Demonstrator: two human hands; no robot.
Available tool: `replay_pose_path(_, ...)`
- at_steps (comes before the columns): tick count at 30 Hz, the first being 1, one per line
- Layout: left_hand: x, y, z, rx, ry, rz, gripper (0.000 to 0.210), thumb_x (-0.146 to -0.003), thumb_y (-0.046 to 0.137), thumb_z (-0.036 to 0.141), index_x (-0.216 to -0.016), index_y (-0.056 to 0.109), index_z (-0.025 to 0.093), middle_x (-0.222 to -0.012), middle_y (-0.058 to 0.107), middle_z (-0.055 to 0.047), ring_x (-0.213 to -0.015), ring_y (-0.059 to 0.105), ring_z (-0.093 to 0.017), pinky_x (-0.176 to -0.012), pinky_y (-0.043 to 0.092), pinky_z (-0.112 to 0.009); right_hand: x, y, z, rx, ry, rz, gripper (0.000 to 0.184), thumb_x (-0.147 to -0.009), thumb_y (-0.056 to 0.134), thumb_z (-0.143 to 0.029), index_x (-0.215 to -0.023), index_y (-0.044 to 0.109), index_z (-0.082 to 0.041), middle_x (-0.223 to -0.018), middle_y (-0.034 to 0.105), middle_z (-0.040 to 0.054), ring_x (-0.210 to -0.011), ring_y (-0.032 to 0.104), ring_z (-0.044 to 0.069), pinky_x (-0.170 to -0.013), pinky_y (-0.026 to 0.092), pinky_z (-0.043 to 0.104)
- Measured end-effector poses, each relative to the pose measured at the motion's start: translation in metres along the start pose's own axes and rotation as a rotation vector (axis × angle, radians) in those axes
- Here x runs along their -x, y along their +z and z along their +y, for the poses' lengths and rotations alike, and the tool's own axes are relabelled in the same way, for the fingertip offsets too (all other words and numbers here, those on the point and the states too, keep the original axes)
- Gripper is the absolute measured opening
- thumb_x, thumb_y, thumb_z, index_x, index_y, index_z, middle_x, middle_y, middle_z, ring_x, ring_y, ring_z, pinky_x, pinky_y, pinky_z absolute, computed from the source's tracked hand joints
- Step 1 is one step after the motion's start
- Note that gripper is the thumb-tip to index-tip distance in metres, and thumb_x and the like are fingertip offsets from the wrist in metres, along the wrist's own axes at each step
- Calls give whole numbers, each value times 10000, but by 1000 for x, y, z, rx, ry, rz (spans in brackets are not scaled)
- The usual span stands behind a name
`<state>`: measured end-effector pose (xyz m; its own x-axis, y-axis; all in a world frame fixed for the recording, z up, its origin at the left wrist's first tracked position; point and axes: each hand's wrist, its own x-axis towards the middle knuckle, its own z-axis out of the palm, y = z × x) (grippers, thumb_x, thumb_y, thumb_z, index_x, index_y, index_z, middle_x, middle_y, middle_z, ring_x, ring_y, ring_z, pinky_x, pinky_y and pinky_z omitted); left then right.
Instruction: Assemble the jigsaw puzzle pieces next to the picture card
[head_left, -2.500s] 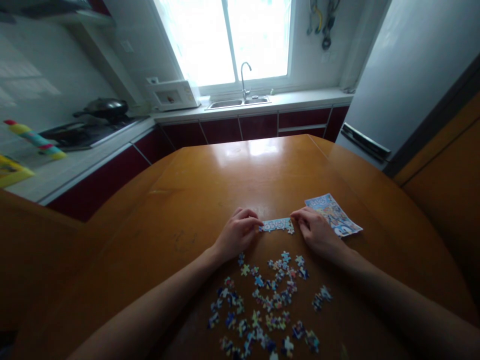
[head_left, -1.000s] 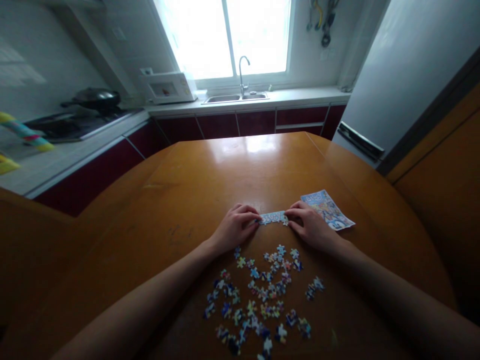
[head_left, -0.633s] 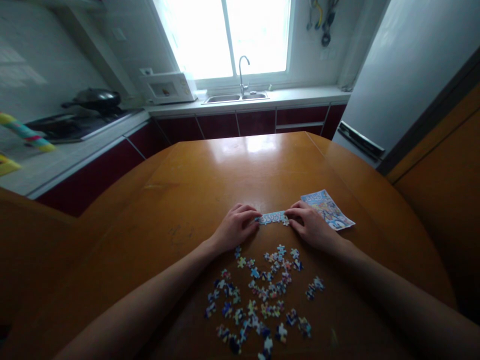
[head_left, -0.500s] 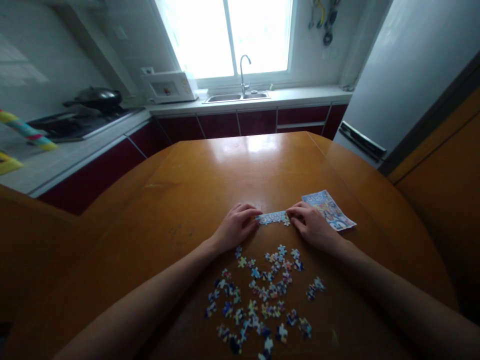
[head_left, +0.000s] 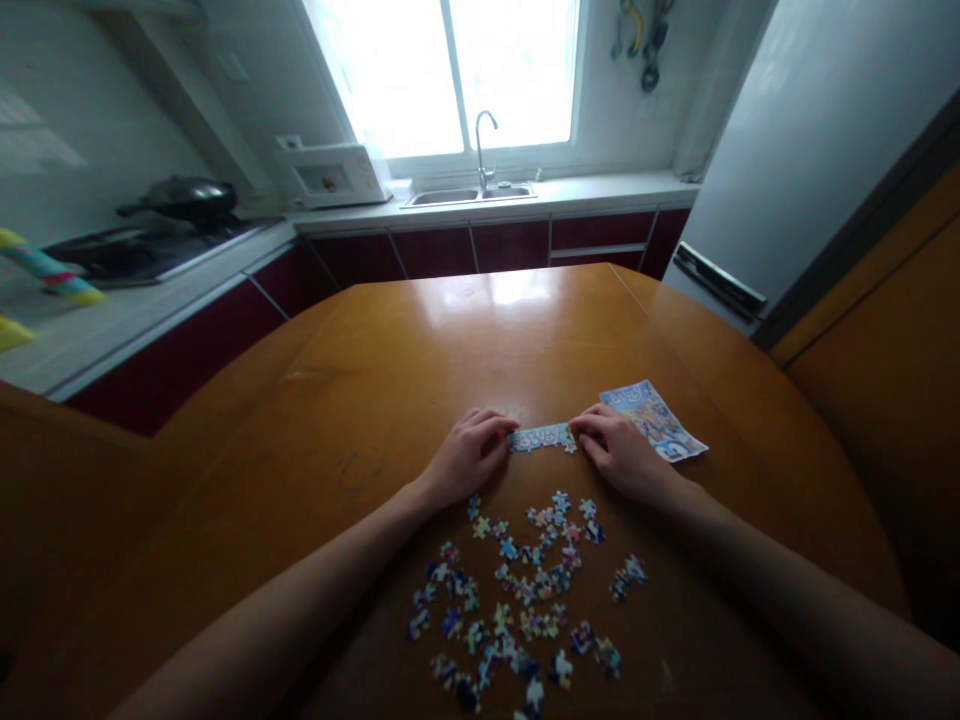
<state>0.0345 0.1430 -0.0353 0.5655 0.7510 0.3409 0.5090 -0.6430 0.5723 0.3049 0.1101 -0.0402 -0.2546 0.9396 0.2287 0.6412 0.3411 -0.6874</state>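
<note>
A short strip of joined jigsaw puzzle pieces, pale blue with lettering, lies flat on the wooden table. My left hand pinches its left end with fingers and thumb together. At the opposite end, my right hand has its fingers closed on the strip's right edge. Loose jigsaw pieces in many colours are scattered between my forearms, nearer to me. Partly behind my right hand rests a printed picture sheet with blue lettering along its top. The fingertips hide both ends of the strip.
The brown wooden table has a rounded outline. Beyond it, a counter holds a sink with a tap, and a white microwave. A lidded dark pan stands on the stove at left. A fridge rises at right.
The whole view has shifted slightly, so everything sits a little further left. Both hands keep their places at the strip's ends, and the loose pieces lie as before.
</note>
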Motion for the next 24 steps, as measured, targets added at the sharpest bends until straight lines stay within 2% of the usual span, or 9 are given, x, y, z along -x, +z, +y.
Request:
replay_pose_path(13,1,1,-2,0,19,0,203,-933,571,183,-1083,698,233,-1041,685,-62,-1009,585,-219,-920,485,-384,0,0,-1,-26,-5,-2,178,-894,542,-128,-954,701,-183,-992,635,84,-922,618,205,-877,504,363)
replay_pose_path(18,1,1,-2,-118,-102,133,63,-861,656,221,-867,719,212,-878,640,-50,-912,568,-226,-843,483,-383,1,5,1,20,71,62,151,-874,575,-140,-928,711,-181,-966,607,75,-864,615,197,-832,506,354)
replay_pose_path(20,1,1,-3,-130,-126,129,64,-841,669,223,-792,707,209,-825,620,-39,-859,564,-214,-800,480,-362,2,6,2,27,75,57,151,-871,581,-139,-919,716,-186,-955,608,70,-858,618,194,-827,507,348)
replay_pose_path(24,1,2,-5,-106,-110,95,77,-840,663,207,-776,705,213,-800,614,-31,-825,560,-201,-760,474,-338,1,6,3,26,52,49,158,-883,573,-141,-917,720,-189,-946,623,71,-864,623,197,-824,504,340)
